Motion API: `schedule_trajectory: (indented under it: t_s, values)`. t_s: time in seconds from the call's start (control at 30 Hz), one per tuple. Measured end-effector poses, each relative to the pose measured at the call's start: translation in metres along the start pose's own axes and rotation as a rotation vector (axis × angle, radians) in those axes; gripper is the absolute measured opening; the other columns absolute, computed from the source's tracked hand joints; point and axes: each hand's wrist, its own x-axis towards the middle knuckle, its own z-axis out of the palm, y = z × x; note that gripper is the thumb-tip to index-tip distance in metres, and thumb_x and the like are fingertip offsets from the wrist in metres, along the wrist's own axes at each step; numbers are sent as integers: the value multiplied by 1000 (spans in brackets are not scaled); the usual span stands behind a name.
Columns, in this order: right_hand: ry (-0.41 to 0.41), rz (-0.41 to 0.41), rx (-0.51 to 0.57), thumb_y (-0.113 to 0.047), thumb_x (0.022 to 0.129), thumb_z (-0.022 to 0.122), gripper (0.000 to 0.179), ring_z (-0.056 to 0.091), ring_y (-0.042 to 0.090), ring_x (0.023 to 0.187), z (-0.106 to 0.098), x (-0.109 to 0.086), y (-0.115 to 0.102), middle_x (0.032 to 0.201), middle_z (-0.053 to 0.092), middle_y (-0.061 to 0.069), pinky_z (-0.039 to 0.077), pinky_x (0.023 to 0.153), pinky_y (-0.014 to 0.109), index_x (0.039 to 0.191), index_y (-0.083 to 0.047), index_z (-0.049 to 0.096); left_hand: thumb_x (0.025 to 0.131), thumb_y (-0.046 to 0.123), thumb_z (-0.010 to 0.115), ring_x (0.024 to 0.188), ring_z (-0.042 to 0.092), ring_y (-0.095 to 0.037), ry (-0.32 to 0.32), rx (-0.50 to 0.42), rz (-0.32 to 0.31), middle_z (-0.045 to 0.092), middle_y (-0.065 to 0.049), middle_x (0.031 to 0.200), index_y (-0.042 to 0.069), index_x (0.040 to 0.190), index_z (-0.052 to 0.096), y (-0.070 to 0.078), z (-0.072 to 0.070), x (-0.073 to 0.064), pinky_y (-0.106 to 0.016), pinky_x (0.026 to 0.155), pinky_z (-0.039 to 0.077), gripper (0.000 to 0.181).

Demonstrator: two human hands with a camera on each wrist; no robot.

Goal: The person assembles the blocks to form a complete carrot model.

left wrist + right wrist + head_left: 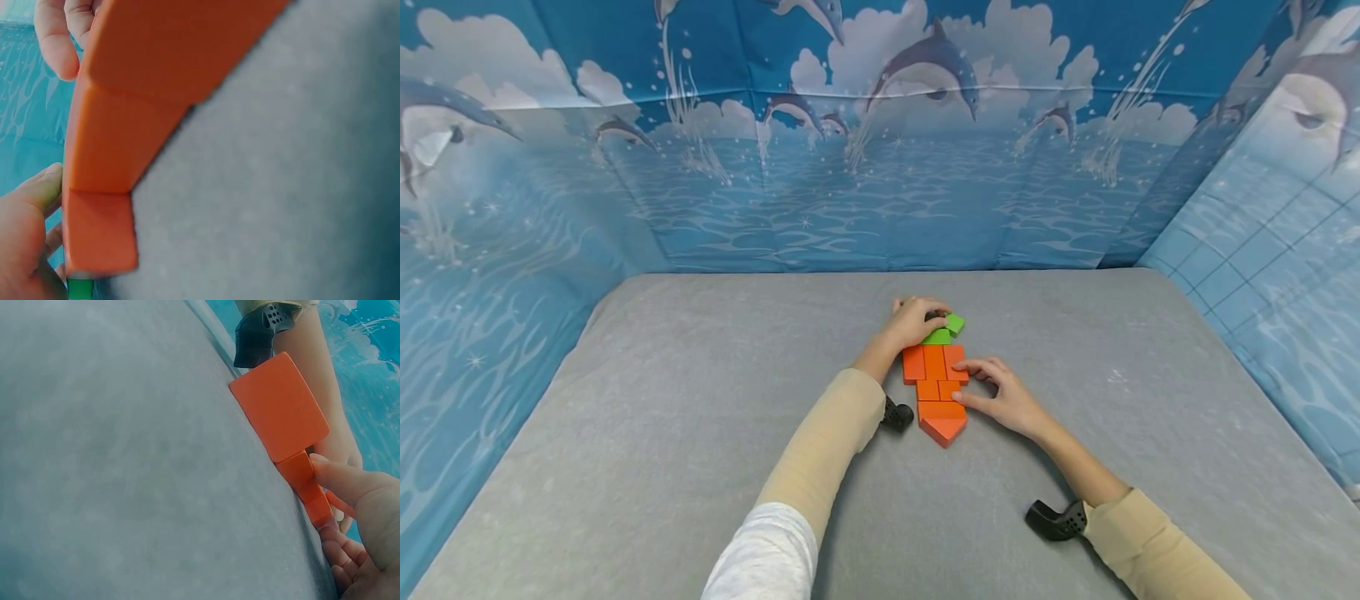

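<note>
Several orange blocks lie together on the grey surface, with a pointed orange block at the near end. Beyond them are a green block and a tilted green block. My left hand reaches over the far end, thumb and fingertips bent at the tilted green block; a dark patch shows between them. From the right side, my right hand touches the orange blocks, index finger on a tall one and thumb by the smaller ones. In the right wrist view, the thumb rests against a small orange block.
The blocks stand on a grey cloth-covered table. Behind and beside it hang blue dolphin-print curtains. A black wrist device sits close left of the blocks; another black wrist device is under the right forearm.
</note>
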Motion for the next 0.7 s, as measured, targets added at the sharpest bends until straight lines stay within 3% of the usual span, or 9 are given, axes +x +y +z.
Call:
schedule_trajectory:
  t_s: [0.7]
  values:
    - [-7,9,3,-5,81,67,39,46,38,102,1,2,2,113,49,24,35,91,51,117,6,55,95,29,49,113,46,-15,-5,4,-14,59,6,115,23,125,58,-1,1,0,-38,91,21,32]
